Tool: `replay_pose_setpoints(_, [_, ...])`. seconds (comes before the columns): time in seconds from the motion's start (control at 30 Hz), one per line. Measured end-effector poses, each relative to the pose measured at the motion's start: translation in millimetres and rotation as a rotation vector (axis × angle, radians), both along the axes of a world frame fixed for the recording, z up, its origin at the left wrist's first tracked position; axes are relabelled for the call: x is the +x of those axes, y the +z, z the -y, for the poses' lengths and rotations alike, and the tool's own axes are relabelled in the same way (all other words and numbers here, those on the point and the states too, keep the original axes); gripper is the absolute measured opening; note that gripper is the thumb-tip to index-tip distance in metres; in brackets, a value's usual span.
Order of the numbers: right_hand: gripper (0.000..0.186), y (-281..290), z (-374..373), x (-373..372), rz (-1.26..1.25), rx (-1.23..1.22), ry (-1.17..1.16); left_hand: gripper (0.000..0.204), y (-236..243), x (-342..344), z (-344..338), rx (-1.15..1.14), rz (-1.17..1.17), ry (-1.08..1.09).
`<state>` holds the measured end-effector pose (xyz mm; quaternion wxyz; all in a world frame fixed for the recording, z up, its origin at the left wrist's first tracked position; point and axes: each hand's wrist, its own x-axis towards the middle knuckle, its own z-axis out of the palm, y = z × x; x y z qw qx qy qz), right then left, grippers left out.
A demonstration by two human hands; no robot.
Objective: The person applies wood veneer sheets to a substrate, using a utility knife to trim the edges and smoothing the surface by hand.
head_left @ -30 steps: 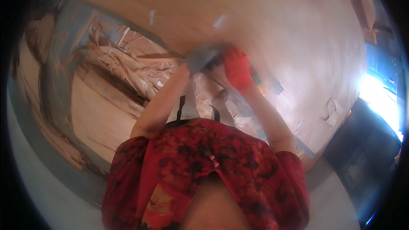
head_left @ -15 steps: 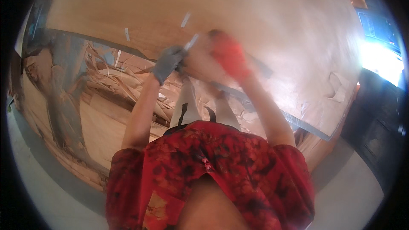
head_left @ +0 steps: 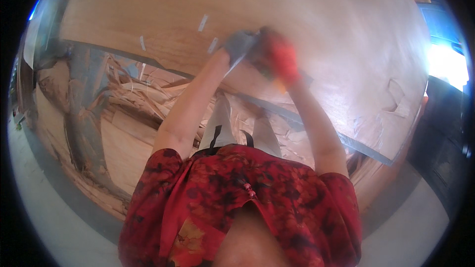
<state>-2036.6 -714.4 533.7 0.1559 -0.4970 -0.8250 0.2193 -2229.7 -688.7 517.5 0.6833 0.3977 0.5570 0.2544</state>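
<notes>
Over a wide, pale wood veneer sheet (head_left: 148, 10), my two gloved hands are close together. My left hand (head_left: 241, 44), in a grey glove, has closed fingers with a pale, tape-like strip (head_left: 234, 67) slanting down from them. In a red glove, my right hand (head_left: 282, 59) is beside it on the right, smeared by motion. Something dark between the hands is too blurred to name, and a yellowish patch shows under the right one. Short pale tape pieces (head_left: 203, 22) lie on the sheet left of my hands.
Torn veneer strips and scraps (head_left: 133, 86) lie in a heap below the sheet's near edge, around my legs. A grey band (head_left: 282, 111) runs along that edge. Dark panels (head_left: 435, 143) stand at the right, beneath a bright opening (head_left: 448, 66).
My left hand has moved right and slightly up, away from a tape piece, to meet the right hand. A pale strip now shows at it. My right hand has shifted slightly right.
</notes>
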Motion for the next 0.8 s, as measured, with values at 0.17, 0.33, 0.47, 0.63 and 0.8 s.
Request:
replay_pose_setpoints(0.17, [0.054, 3.8, 4.6, 3.6, 0.314, 0.186, 0.153, 0.027, -6.2, -24.9, 17.2, 0.285, 0.023, -0.146])
replay_pose_setpoints(0.33, [0.052, -18.9, 1.5, 0.1, 0.406, 0.126, 0.191, 0.022, 16.9, -52.7, 30.6, -0.07, -0.148, -0.213])
replay_pose_setpoints(0.47, [0.053, -0.5, 5.6, -3.3, 0.412, 0.152, 0.192, 0.02, 77.7, -93.7, 46.2, -0.004, -0.55, -0.138])
replay_pose_setpoints(0.63, [0.053, -18.0, -4.2, -8.1, 0.306, 0.174, 0.236, 0.023, 86.5, -209.2, 161.9, -0.091, -0.715, 0.13])
replay_pose_setpoints(0.8, [0.055, 3.0, 18.2, -38.1, -0.005, 0.186, 0.198, 0.018, 65.3, -250.4, 263.5, -0.271, -0.698, 0.398])
